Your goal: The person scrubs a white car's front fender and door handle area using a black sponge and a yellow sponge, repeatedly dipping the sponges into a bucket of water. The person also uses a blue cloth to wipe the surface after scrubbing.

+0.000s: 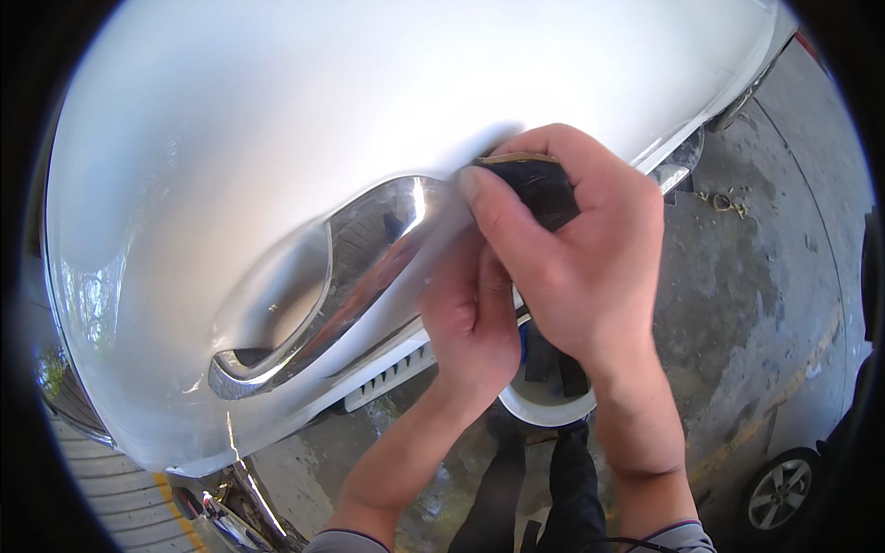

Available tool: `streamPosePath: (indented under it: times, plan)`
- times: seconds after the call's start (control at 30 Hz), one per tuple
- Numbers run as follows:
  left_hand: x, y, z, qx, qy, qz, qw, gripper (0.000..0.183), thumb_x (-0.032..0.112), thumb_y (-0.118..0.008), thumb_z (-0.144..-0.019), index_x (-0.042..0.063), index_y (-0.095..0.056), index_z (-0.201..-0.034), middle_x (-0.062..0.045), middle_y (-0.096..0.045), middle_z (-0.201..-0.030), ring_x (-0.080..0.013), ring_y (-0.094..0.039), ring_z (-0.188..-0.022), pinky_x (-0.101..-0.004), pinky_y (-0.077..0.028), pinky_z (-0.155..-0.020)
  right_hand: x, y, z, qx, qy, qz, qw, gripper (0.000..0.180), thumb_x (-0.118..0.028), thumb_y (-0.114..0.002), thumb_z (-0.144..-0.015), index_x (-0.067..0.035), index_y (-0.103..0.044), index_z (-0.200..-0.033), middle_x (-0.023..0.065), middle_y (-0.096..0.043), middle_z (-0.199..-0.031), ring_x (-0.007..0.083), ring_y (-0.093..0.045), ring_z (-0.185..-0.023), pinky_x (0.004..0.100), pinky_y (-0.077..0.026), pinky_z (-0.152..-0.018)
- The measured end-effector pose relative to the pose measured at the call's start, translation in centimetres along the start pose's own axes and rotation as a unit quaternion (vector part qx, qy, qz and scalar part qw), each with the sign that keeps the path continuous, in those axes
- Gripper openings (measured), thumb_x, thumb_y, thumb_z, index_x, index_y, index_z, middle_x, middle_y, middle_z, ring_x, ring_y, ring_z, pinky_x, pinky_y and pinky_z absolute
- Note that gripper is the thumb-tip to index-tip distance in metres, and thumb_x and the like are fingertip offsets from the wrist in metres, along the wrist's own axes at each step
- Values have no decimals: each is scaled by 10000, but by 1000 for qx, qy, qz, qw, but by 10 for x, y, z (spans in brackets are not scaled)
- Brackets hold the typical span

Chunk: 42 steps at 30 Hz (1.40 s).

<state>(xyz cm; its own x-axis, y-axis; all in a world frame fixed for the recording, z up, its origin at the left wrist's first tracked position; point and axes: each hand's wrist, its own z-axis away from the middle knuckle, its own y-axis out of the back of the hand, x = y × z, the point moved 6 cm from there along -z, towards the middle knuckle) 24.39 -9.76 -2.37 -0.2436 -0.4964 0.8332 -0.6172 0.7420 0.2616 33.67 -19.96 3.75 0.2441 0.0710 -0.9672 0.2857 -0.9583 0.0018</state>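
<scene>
A silvery white car body panel [228,159] fills the upper left, with a chrome door handle [366,256] set over a recess in it. Just past the handle's right end, my right hand [588,235] pinches a dark sheet-like piece [536,183] with a tan edge between thumb and fingers. Close below it, my left hand [477,311] lies at the panel with its fingertips hidden behind the right hand. Whether the left fingers grip anything does not show.
Beneath my hands stands a round white bucket [546,415] with dark items in it, near my legs. A wheel [781,491] is at the lower right on the stained concrete floor [726,311]. Small debris [722,202] lies at the right. Part of another vehicle [235,518] shows at the lower left.
</scene>
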Motion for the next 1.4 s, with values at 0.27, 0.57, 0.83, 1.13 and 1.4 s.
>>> streamPosePath:
  times: [0.27,0.57,0.83,1.13,1.4]
  plan:
    - [0,-2,0,-4,22,27,999,253,93,-530,-1150,-46,-679,-1299,-115,-760,-1088,-161,-688,-968,-312,-539,-860,1,0,4,58,104,42,992,129,-73,-819,-916,25,-761,-978,33,-727,-750,50,-645,-689,237,-535,-635]
    - [-3,-10,4,21,51,88,995,238,87,-528,-1148,-47,-686,-1266,-63,-716,-980,-104,-624,-864,-275,-514,-780,-3,0,-2,14,176,115,978,124,-79,-830,-907,13,-770,-965,23,-731,-740,46,-642,-672,236,-531,-622]
    - [-2,19,10,21,9,-22,1000,169,80,-542,-1126,-20,-675,-1095,-37,-687,-915,-93,-589,-818,-280,-490,-745,28,-11,11,18,-107,-111,988,173,-133,-795,-937,34,-753,-925,-27,-699,-761,31,-595,-688,221,-501,-632]
    - [15,63,14,13,8,-102,995,173,93,-579,-1118,-46,-668,-1066,-30,-673,-851,-79,-538,-757,-272,-456,-667,40,-47,39,66,-191,-310,929,238,-153,-764,-932,75,-709,-888,33,-669,-673,65,-588,-613,276,-505,-565]
    - [18,50,1,-21,-17,-115,993,168,87,-582,-1123,-43,-676,-1073,-34,-690,-871,-103,-575,-773,-288,-487,-706,41,-37,33,101,-173,-282,938,244,-149,-778,-927,84,-717,-892,58,-698,-701,69,-608,-633,279,-523,-577]
